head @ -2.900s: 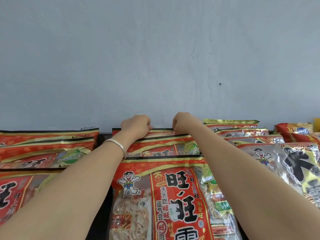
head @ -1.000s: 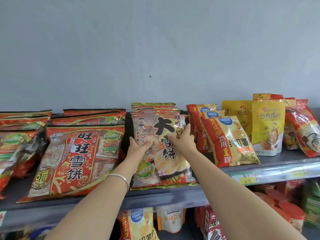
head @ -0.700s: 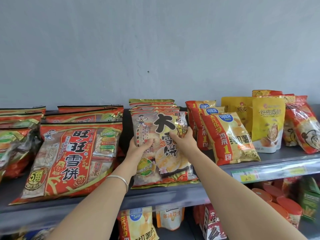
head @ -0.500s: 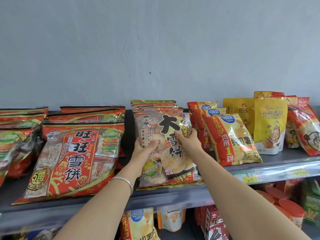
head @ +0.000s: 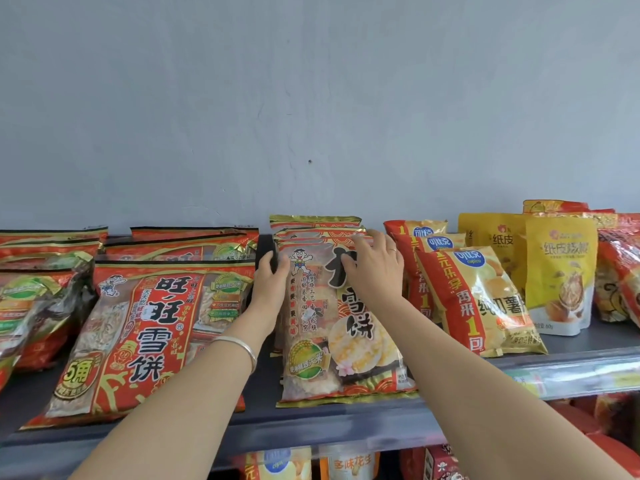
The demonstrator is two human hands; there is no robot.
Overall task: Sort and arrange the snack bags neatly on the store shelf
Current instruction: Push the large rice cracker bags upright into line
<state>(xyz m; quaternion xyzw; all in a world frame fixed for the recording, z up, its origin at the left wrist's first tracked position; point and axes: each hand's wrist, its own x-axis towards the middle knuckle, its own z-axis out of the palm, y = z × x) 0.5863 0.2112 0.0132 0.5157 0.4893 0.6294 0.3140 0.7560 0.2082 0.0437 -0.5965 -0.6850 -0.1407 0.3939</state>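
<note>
front bag (head: 332, 327) of middle stack: on shelf (head: 311, 427), leaning back against bags behind, long axis running from shelf edge up toward wall (head: 311, 98).

left hand (head: 270, 289): at bag's upper left edge, fingers curled round that edge, thumb on front face; apparently grasping the edge. fingertips hidden behind bag, so grip depth not readable.

right hand (head: 372, 268): flat on bag's upper right face, fingers spread and reaching over top edges of stack; pressing, not clenched, nothing gripped.

key relation: bag lies between both hands, directly ahead; top edge at fingertips, bottom edge near shelf front. both hands about equally near. likely step: squaring front bag against stack behind.

neighbours: large red bags (head: 149, 337) just left, narrow gap between; chip bags (head: 474, 299) touching or nearly touching on right, contact not resolvable.

hidden: rear bags mostly covered, count uncertain; print under right hand covered; lower shelf cut off; far-right bags cropped.
</note>
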